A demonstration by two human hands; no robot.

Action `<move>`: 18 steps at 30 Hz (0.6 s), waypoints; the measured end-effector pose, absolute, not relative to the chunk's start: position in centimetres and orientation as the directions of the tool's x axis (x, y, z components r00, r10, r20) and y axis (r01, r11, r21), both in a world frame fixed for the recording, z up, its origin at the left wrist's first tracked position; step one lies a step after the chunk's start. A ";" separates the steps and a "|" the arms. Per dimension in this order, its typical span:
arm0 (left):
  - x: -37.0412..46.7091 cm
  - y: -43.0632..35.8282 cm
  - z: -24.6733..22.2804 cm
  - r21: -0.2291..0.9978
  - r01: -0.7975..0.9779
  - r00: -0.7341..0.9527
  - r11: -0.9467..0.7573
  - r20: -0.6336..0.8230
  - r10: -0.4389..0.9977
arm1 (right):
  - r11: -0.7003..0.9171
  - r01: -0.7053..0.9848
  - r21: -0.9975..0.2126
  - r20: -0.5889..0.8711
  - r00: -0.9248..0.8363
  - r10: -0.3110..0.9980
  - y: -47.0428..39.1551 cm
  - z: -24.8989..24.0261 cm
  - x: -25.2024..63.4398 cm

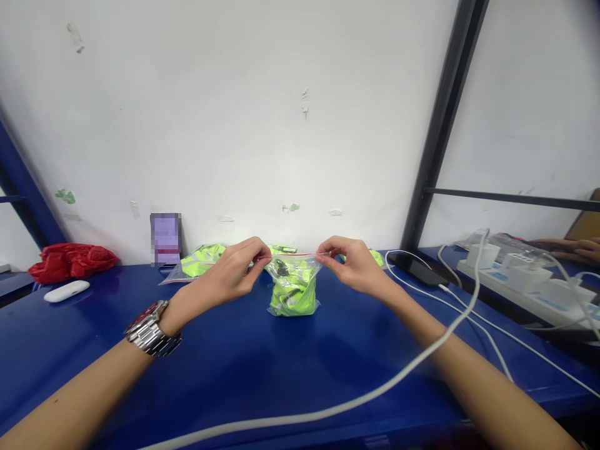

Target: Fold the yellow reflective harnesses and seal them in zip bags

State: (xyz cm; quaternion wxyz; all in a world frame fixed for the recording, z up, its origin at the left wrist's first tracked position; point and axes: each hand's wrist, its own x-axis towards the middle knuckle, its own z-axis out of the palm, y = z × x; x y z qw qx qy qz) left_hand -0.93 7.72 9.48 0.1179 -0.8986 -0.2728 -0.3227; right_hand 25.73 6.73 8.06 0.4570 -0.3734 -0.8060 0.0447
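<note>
The left hand [239, 267] and right hand [352, 265] pinch, between thumb and fingers, the two top corners of a clear plastic zip bag with a red seal line [294, 289], full of neon yellow-green fabric [302, 304]. That grip presumably keeps its top taut and level. It is upright over the middle of the glossy blue table [225, 381]; whether its base bears weight is unclear. Similar bags [202, 261] lie along the back edge, perhaps leaving working room. Behind rises a scuffed white wall [300, 144]; a white power strip [499, 272] lines the right side.
</note>
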 end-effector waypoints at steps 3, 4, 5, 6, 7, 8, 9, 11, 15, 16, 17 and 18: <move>-0.9 7.7 9.5 -0.022 0.570 0.635 -0.822 0.647 0.423 | 0.724 0.576 -0.380 0.719 -0.309 0.623 6.7 8.1 25.7; -0.8 7.7 9.5 -0.014 0.572 0.629 -0.820 0.650 0.427 | 0.726 0.578 -0.372 0.724 -0.309 0.617 6.7 8.1 25.7; -0.8 7.8 9.5 -0.004 0.575 0.619 -0.818 0.657 0.432 | 0.727 0.579 -0.369 0.729 -0.305 0.613 6.7 8.1 25.7; -0.8 7.9 9.5 0.007 0.579 0.606 -0.816 0.666 0.436 | 0.726 0.580 -0.370 0.733 -0.299 0.611 6.8 8.1 25.7; -0.8 8.0 9.5 0.020 0.582 0.592 -0.813 0.675 0.440 | 0.725 0.580 -0.373 0.736 -0.290 0.611 6.8 8.0 25.7; -0.8 8.1 9.4 0.033 0.584 0.579 -0.811 0.683 0.445 | 0.721 0.581 -0.377 0.739 -0.281 0.613 6.8 8.0 25.7; -0.8 8.2 9.4 0.047 0.587 0.567 -0.808 0.689 0.452 | 0.717 0.583 -0.381 0.741 -0.271 0.614 6.9 8.0 25.7; -0.8 8.4 9.3 0.074 0.592 0.551 -0.803 0.690 0.469 | 0.708 0.589 -0.389 0.740 -0.259 0.621 6.9 7.9 25.7; -1.0 8.2 9.4 0.139 0.594 0.542 -0.793 0.659 0.521 | 0.709 0.567 -0.420 0.722 -0.264 0.639 7.1 7.9 25.9; -1.0 8.1 9.4 0.154 0.585 0.548 -0.796 0.648 0.528 | 0.716 0.554 -0.424 0.718 -0.276 0.639 7.1 7.9 25.9; -1.0 7.9 9.5 0.164 0.576 0.557 -0.801 0.638 0.531 | 0.726 0.540 -0.426 0.713 -0.292 0.637 7.1 8.0 25.9; -1.0 7.8 9.5 0.168 0.565 0.566 -0.808 0.633 0.528 | 0.735 0.526 -0.427 0.709 -0.310 0.633 7.0 8.0 25.9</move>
